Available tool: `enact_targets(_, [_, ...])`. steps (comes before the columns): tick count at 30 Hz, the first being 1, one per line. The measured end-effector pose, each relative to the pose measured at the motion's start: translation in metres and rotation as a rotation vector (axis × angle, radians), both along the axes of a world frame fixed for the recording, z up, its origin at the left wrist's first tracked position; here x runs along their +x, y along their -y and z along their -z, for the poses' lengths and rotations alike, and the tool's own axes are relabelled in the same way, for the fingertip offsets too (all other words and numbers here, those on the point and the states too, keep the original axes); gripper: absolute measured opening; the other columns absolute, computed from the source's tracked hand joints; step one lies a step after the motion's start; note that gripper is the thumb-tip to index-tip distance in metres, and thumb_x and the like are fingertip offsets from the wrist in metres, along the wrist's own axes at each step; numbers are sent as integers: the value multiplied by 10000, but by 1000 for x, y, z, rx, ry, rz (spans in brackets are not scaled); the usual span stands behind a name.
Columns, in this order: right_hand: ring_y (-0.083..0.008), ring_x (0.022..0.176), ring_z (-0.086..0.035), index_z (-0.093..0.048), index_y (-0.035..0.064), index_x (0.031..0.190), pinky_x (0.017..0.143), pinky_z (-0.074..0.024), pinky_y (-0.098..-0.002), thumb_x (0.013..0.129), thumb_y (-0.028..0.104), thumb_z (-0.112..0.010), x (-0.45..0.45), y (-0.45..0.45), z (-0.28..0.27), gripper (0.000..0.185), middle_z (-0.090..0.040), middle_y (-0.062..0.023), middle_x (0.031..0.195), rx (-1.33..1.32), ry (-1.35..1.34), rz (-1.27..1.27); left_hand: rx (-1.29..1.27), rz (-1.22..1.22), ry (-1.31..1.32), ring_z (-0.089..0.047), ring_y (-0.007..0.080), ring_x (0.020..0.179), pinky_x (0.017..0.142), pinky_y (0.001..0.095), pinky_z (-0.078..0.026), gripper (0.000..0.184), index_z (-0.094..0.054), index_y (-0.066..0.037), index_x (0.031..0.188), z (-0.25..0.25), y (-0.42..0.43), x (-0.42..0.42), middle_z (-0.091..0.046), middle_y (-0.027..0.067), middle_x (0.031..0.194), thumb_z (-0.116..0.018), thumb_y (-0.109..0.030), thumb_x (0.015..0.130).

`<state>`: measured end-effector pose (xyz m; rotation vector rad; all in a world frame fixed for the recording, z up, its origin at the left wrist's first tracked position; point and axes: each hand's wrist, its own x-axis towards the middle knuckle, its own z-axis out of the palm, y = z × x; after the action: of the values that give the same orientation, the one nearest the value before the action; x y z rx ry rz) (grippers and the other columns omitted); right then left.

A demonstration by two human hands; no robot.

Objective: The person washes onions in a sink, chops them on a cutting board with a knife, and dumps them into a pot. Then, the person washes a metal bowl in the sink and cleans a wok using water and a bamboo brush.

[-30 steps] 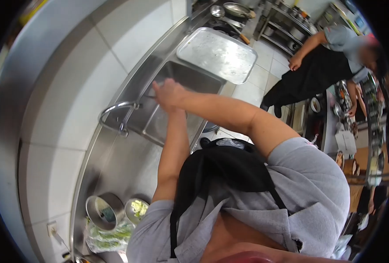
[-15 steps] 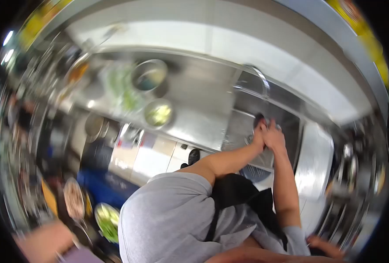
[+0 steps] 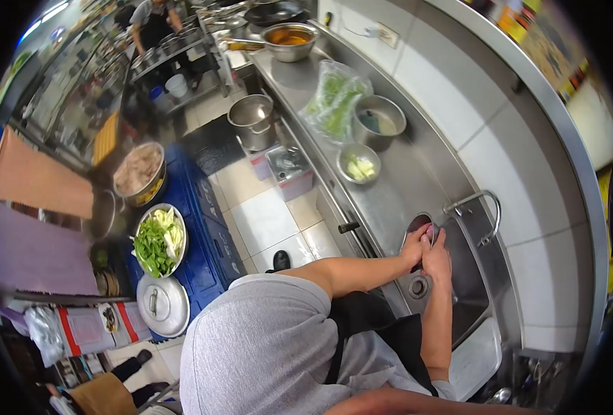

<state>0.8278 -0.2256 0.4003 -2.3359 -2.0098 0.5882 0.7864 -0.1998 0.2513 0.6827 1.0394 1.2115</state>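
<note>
My left hand [image 3: 413,247] and my right hand [image 3: 437,260] are close together over the steel sink [image 3: 469,304]. Between them is a small round metal bowl [image 3: 418,222], tilted, with a shiny rim; my left fingers close on its near side. Something small and pinkish [image 3: 429,232] shows at my fingertips, too little of it visible to name. The fingers of my right hand are curled in against it and partly hidden. A curved faucet [image 3: 493,207] arches over the sink, to the right of both hands. The sink drain [image 3: 418,285] lies just below my left wrist.
Along the steel counter [image 3: 417,162] stand a bowl of pale cut vegetables [image 3: 359,168], a metal pot [image 3: 380,119] and a bag of greens [image 3: 337,100]. A blue crate [image 3: 199,242] holds a bowl of leafy vegetables [image 3: 160,242] and a lid [image 3: 162,306]. A co-worker [image 3: 155,26] stands far back.
My view has swung left, bringing the counter's far end and the co-worker into sight. My hands stay together at the sink; the tilted metal bowl shows more clearly.
</note>
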Motion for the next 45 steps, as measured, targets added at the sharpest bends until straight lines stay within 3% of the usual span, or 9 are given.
enact_targets(2, [-433, 949, -664, -153, 57, 1514, 652, -588, -429, 947, 531, -450, -37, -7, -21, 797, -551, -348, 1219, -127, -245, 26, -11, -13, -101, -459, 307, 1278, 1057, 360, -382, 482, -471, -109, 1413, -50, 5, -56, -483, 205, 1377, -519, -335, 990])
enact_targets(3, [-433, 949, -664, -153, 57, 1514, 652, -588, -429, 947, 531, -450, -56, -13, -19, 797, -551, -348, 1219, -128, -238, -6, -31, 1, -212, -430, 342, 1298, 1074, 372, -369, 475, -482, -143, 1410, -67, 6, -85, -464, 221, 1373, -535, -329, 976])
enact_targets(5, [-332, 816, -704, -218, 56, 1488, 445, -566, -340, 954, 518, -464, -91, -24, -9, 748, -596, -301, 1161, -141, -499, 22, -21, -60, -313, -404, 372, 1306, 1083, 387, -358, 480, -489, -164, 1404, -55, -2, -128, -447, 241, 1362, -552, -321, 955])
enact_targets(10, [-251, 741, -690, -407, 38, 1349, 443, -548, -280, 963, 571, -444, -185, -44, 83, 659, -649, -174, 1078, -341, -1094, 25, -25, -7, -698, -314, 452, 1380, 1121, 438, -324, 598, -483, -145, 1396, -54, -10, -291, -337, 351, 1438, -629, -335, 848])
enact_targets(11, [-240, 756, -687, -459, 31, 1298, 454, -551, -281, 961, 593, -434, -204, -51, 106, 655, -655, -160, 1050, -495, -1285, 71, -42, 32, -722, -284, 460, 1397, 1093, 599, -305, 685, -443, -237, 1420, -28, -20, -316, -182, 296, 1544, -676, -367, 789])
enact_targets(15, [-233, 693, -686, -492, 7, 1231, 497, -562, -302, 974, 598, -383, -312, -41, 140, 654, -681, -121, 936, -605, -1478, 157, -74, 140, -881, -373, 462, 1342, 1070, 550, -365, 698, -441, -212, 1414, -28, 2, -425, -282, 283, 1500, -696, -332, 775])
enact_targets(21, [-221, 658, -683, -513, 2, 1200, 478, -559, -303, 981, 588, -374, -428, -70, 166, 641, -686, -123, 910, -760, -1389, -2, -132, 99, -1173, -512, 480, 1163, 993, 496, -442, 596, -459, -91, 1369, -41, 15, -542, -450, 288, 1334, -615, -157, 798])
enact_targets(34, [-223, 641, -692, -491, 22, 1234, 447, -568, -293, 983, 565, -400, -667, -190, 183, 605, -686, -128, 904, -961, -1204, -204, -440, -132, -1236, -519, 432, 1123, 958, 486, -457, 655, -516, -143, 1263, -7, -64, -761, -485, 235, 1207, -798, -224, 678])
enact_targets(45, [-172, 667, -668, -389, 148, 1329, 437, -536, -296, 986, 542, -427, -937, -221, 144, 524, -641, -81, 1016, -1119, -1061, -881, -679, -689, -1234, -574, 411, 1018, 888, 475, -486, 614, -514, -131, 1184, -38, -31, -964, -542, 224, 1083, -815, -229, 659])
